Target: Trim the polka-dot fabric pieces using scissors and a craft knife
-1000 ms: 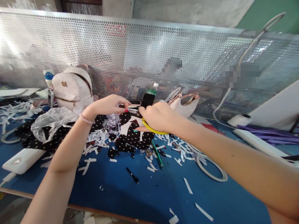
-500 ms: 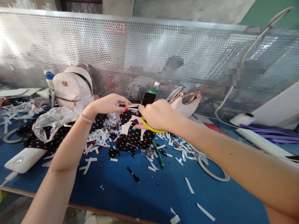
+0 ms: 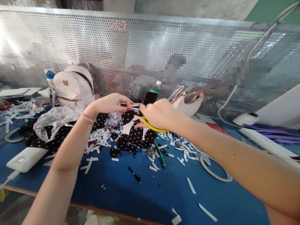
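Observation:
My right hand (image 3: 158, 114) is closed around yellow-handled scissors (image 3: 156, 128); the hand hides most of the blades. Close by on its left, my left hand (image 3: 111, 103) pinches a thin white strip (image 3: 135, 105) between thumb and fingers. The strip spans the small gap between both hands. Below them lies black polka-dot fabric (image 3: 150, 139) with white cut shapes (image 3: 128, 127) on top. A dark phone (image 3: 150, 98) leans just beyond my right hand, in front of a green-labelled bottle (image 3: 155, 87).
White paper scraps (image 3: 99, 139) litter the blue table (image 3: 112, 193). A green pen (image 3: 160, 153) and a tape ring (image 3: 217, 173) lie nearer. Behind stand a pale backpack (image 3: 73, 86), a handbag (image 3: 192, 103) and a perforated metal screen (image 3: 140, 47). A white power bank (image 3: 27, 159) sits left.
The camera view has shifted slightly. Both hands keep almost the same pose, with the scissors and the white strip still held.

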The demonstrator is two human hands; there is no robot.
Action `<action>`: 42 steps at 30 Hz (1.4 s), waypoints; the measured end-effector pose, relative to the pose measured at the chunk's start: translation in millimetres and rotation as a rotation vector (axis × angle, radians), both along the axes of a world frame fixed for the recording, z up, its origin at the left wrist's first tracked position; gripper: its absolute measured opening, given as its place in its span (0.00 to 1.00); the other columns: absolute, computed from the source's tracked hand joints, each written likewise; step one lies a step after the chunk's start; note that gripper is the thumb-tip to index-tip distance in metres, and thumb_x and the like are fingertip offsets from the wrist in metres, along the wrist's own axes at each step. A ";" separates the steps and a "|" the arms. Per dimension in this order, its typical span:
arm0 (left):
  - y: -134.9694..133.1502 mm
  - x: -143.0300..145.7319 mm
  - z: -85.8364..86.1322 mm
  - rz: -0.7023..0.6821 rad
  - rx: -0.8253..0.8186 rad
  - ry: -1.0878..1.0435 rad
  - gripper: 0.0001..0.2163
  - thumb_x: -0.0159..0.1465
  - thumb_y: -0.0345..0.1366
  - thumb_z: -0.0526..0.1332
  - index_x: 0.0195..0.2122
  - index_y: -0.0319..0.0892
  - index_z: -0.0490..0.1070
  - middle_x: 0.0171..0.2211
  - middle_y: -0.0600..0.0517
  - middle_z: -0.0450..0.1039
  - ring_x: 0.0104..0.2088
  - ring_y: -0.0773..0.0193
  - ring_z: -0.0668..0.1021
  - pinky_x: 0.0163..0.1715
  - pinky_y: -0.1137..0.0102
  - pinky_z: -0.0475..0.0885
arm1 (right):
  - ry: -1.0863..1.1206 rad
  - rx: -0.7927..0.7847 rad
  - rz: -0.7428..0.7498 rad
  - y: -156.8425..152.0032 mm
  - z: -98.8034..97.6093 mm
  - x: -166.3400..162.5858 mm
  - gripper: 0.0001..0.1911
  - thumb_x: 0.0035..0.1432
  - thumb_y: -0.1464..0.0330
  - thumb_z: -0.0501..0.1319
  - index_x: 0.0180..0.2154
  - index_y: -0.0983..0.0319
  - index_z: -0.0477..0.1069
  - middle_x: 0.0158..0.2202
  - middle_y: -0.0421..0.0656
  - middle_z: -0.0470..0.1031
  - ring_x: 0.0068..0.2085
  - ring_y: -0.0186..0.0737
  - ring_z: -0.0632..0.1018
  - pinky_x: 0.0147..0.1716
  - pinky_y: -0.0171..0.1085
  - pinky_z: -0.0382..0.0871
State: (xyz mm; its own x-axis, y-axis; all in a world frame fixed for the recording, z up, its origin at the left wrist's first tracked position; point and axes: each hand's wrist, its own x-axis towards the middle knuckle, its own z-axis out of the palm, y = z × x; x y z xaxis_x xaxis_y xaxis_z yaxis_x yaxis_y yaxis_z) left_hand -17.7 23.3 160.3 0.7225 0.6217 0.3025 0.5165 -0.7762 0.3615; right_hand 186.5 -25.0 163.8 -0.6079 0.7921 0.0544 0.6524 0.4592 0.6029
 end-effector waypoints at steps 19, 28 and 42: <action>11.0 0.6 -8.1 -0.092 0.012 -0.036 0.08 0.63 0.38 0.58 0.34 0.40 0.74 0.52 0.49 0.73 0.44 0.65 0.77 0.45 0.70 0.69 | 0.012 0.009 0.005 1.9 -6.5 4.9 0.24 0.68 0.55 0.52 0.43 0.71 0.71 0.31 0.57 0.80 0.32 0.53 0.80 0.24 0.38 0.50; 22.4 -8.7 -16.0 -0.082 -0.150 0.012 0.20 0.65 0.43 0.55 0.56 0.41 0.67 0.55 0.46 0.72 0.50 0.63 0.76 0.47 0.72 0.69 | 0.082 -0.007 -0.056 6.0 -8.3 16.6 0.29 0.66 0.49 0.50 0.44 0.70 0.70 0.32 0.56 0.79 0.35 0.55 0.81 0.24 0.38 0.52; 5.3 16.2 -11.2 0.013 0.035 -0.130 0.12 0.66 0.41 0.55 0.32 0.39 0.72 0.28 0.55 0.71 0.28 0.69 0.71 0.28 0.74 0.63 | 0.589 0.188 -0.087 1.6 -27.2 52.4 0.28 0.64 0.45 0.45 0.34 0.61 0.68 0.22 0.46 0.72 0.26 0.46 0.74 0.29 0.39 0.58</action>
